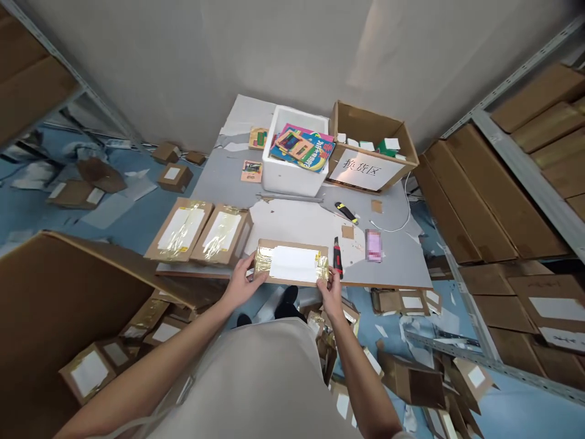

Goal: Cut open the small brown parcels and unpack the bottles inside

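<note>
A taped cardboard box (292, 262) with a white label and shiny yellowish tape lies at the table's front edge. My left hand (243, 281) grips its left end, and my right hand (331, 286) grips its right end near the lower corner. Just right of the box lies a red and black box cutter (337, 256). Two similar taped boxes stand to the left on the table, one box (222, 235) nearer my left hand and another box (180, 230) beyond it. Whether the held box rests on the table or is slightly raised, I cannot tell.
Toward the table's back stand a white foam box (292, 180) of colourful booklets and an open carton (365, 171) with a handwritten sign. A yellow and black cutter (346, 212) and a pink item (373, 246) lie right. A large carton (55, 292) holds parcels; shelving (484, 146) flanks the table.
</note>
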### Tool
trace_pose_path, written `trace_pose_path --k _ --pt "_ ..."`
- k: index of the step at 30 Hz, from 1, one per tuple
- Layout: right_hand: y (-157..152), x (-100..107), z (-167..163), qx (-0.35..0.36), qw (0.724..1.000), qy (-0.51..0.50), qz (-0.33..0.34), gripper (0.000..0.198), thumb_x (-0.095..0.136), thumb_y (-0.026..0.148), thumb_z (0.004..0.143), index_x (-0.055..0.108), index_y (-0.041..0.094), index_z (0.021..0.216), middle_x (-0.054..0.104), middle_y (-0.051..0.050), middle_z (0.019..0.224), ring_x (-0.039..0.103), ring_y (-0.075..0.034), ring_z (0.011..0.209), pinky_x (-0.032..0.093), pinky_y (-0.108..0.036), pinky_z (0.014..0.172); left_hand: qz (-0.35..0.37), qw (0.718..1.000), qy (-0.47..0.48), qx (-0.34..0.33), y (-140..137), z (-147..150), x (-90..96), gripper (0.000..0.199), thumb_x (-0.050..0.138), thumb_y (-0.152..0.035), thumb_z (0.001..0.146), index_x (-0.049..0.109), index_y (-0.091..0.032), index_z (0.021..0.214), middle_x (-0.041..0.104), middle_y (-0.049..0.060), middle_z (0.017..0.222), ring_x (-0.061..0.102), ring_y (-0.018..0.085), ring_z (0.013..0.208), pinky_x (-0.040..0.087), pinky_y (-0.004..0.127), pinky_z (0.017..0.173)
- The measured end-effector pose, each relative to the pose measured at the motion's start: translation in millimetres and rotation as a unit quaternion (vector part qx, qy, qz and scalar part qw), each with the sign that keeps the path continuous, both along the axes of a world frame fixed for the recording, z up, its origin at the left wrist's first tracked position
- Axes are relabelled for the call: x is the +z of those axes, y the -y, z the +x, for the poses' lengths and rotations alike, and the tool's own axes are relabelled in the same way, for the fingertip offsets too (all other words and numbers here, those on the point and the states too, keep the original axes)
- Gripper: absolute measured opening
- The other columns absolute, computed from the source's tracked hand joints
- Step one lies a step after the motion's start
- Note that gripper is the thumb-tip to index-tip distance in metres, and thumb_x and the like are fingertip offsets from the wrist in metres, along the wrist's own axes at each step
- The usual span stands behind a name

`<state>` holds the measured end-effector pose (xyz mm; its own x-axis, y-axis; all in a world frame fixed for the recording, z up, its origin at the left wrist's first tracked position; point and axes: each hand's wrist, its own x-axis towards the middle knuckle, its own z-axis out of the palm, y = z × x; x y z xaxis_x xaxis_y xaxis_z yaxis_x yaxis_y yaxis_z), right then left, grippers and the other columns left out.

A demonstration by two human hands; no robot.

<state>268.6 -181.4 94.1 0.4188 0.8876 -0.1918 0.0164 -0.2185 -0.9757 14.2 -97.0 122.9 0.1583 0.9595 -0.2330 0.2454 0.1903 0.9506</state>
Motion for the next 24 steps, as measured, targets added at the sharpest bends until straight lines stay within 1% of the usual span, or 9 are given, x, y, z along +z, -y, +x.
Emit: trace_pose_path --k 2,5,7,10,14,19,21,24 --pt "-22 -10 20 0.009 1.0 -0.002 -0.005 0.057 0.063 0.042 0.077 0.041 0.022 0.126 0.055 -0.012 0.126 0.055 -0.024 0.115 0.045 -0.043 0.098 -0.004 1.0 -0.012 0.008 -22 23 -10.8 0.077 0.068 -0.047 0.066 0.048 -0.021 0.136 0.048 0.009 0.113 0.057 0.026 0.111 0.054 0.039 0.088" --pt "-57 -22 43 0.032 0.999 0.004 -0.007 0.057 0.065 0.042 0.075 0.043 0.022 0.123 0.056 -0.012 0.126 0.054 -0.023 0.117 0.041 -0.044 0.103 -0.005 0.999 -0.048 0.024 -50 46 -26.3 0.072 0.067 -0.045 0.065 0.053 -0.021 0.131 0.052 0.009 0.112 0.059 0.026 0.106 0.054 0.039 0.086" --pt "-77 -29 53 0.05 0.999 0.001 -0.015 0.057 0.066 0.043 0.074 0.044 0.022 0.122 0.057 -0.011 0.124 0.055 -0.023 0.116 0.04 -0.044 0.104 -0.004 0.997 -0.067 0.037 -64 55 -36.7 0.071 0.066 -0.044 0.065 0.053 -0.022 0.131 0.054 0.009 0.114 0.059 0.026 0.105 0.052 0.039 0.087" --pt "-96 -38 62 0.073 0.997 -0.012 -0.03 0.059 0.067 0.044 0.073 0.045 0.021 0.122 0.058 -0.011 0.124 0.057 -0.022 0.115 0.042 -0.044 0.103 -0.016 0.996 -0.069 0.058 -78 61 -51.9 0.077 0.066 -0.045 0.064 0.049 -0.021 0.135 0.054 0.01 0.119 0.058 0.026 0.107 0.05 0.04 0.091" --pt "-106 -46 68 0.086 0.995 -0.028 -0.039 0.061 0.068 0.046 0.072 0.045 0.021 0.123 0.058 -0.012 0.126 0.057 -0.022 0.115 0.042 -0.044 0.103 -0.033 0.997 -0.044 0.062 -86 63 -64.5 0.082 0.068 -0.046 0.062 0.047 -0.019 0.137 0.052 0.012 0.126 0.056 0.025 0.11 0.049 0.039 0.091" --pt "-107 -44 75 0.099 0.992 -0.062 -0.055 0.064 0.07 0.051 0.07 0.049 0.02 0.122 0.058 -0.014 0.129 0.056 -0.023 0.118 0.044 -0.043 0.102 -0.042 0.995 -0.059 0.072 -88 62 -65.5 0.078 0.068 -0.047 0.064 0.05 -0.019 0.134 0.052 0.013 0.127 0.053 0.027 0.115 0.05 0.037 0.089" --pt "-107 -39 78 0.077 0.991 -0.082 -0.072 0.064 0.066 0.058 0.072 0.054 0.019 0.121 0.055 -0.015 0.134 0.052 -0.025 0.125 0.042 -0.044 0.104 -0.044 0.995 -0.057 0.074 -87 60 -65.2 0.077 0.069 -0.048 0.063 0.051 -0.019 0.132 0.052 0.013 0.126 0.053 0.027 0.115 0.05 0.038 0.089" --pt "-107 -26 80 0.009 0.988 -0.133 -0.076 0.064 0.053 0.068 0.077 0.06 0.019 0.119 0.049 -0.015 0.142 0.043 -0.027 0.134 0.042 -0.048 0.103 -0.052 0.995 -0.043 0.069 -88 58 -65.2 0.079 0.071 -0.048 0.061 0.052 -0.019 0.131 0.053 0.013 0.126 0.054 0.027 0.113 0.051 0.039 0.088"
